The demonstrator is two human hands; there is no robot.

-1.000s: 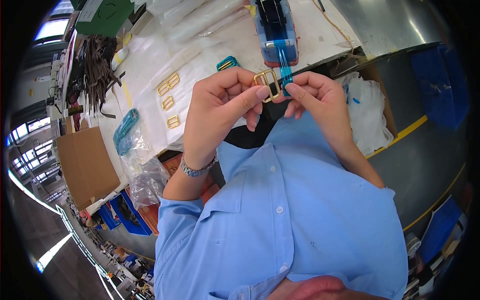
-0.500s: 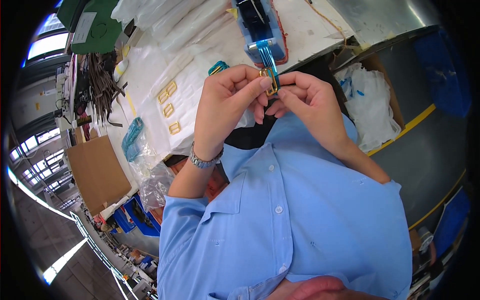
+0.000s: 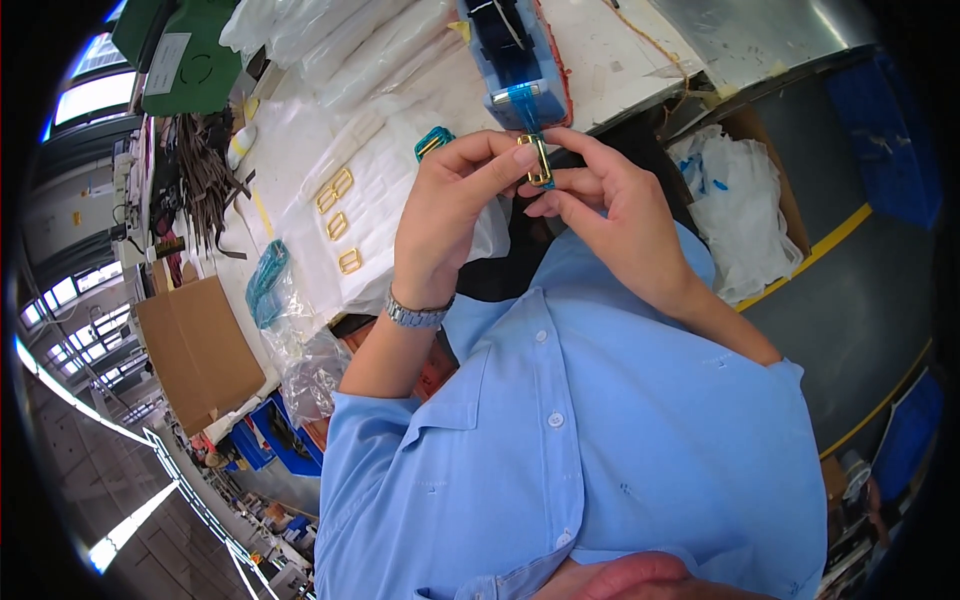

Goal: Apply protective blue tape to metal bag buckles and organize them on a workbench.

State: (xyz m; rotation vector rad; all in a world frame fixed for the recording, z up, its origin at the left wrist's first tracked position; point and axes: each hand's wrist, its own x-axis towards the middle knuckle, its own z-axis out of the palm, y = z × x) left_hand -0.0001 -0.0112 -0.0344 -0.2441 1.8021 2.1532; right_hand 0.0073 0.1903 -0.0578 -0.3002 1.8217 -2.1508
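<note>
Between the thumb and fingers of my left hand (image 3: 450,195) is a small gold slide buckle (image 3: 538,160), tilted nearly upright. Blue tape (image 3: 524,110) runs from the tape dispenser (image 3: 548,85) down to the buckle, with more blue at the buckle's lower right edge. My right hand (image 3: 625,205) is curled at the buckle's right side. Its index finger reaches the tape near the buckle's top, while its thumb and middle finger are bent close by the lower edge. Their exact contact with the tape is partly hidden. A blue-wrapped buckle bundle (image 3: 433,142) lies beyond my left hand.
Several loose gold buckles (image 3: 337,225) lie on white plastic bags (image 3: 385,215) at the left. Another blue-wrapped bundle (image 3: 267,280) sits nearer the table's left edge, by clear plastic (image 3: 310,375). On the right stands a box (image 3: 765,150) holding white plastic.
The buckle has turned slightly in my left hand. My right index finger has moved up onto the tape by the buckle's top, and its thumb has shifted left and down.
</note>
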